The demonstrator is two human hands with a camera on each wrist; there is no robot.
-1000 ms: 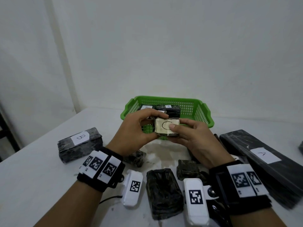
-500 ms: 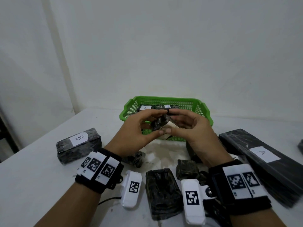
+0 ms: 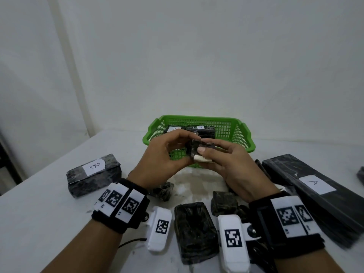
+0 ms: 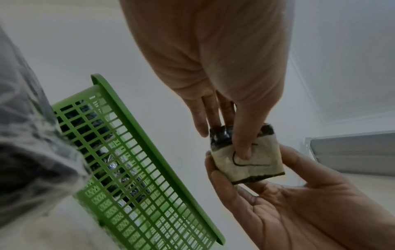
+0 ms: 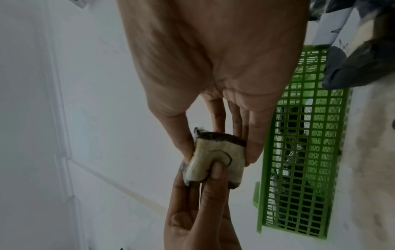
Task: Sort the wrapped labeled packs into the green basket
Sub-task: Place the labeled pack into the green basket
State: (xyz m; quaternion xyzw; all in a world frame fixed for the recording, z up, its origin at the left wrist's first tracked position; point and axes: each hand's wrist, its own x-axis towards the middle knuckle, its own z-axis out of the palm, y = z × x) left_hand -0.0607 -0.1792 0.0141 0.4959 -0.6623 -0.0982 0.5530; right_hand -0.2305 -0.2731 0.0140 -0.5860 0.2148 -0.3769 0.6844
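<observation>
A small dark wrapped pack (image 3: 194, 149) with a white label marked C (image 4: 254, 162) is held in the air just in front of the green basket (image 3: 197, 118). My left hand (image 3: 187, 146) pinches it from the left, and in the left wrist view its thumb (image 4: 242, 148) presses on the label. My right hand (image 3: 206, 148) pinches it from the right side (image 5: 220, 152). The label is tilted down and away from the head camera. Inside the basket (image 4: 132, 138) lie dark packs labeled B (image 3: 173, 129) and A (image 3: 201, 127).
On the white table a pack labeled B (image 3: 92, 174) lies at the left. A long black pack labeled A (image 3: 315, 192) lies at the right. Several dark packs without visible labels (image 3: 195, 229) sit near my wrists. A wall stands behind the basket.
The pack has been turned between my hands, so its C label no longer faces up. Both hands rose slightly toward the basket.
</observation>
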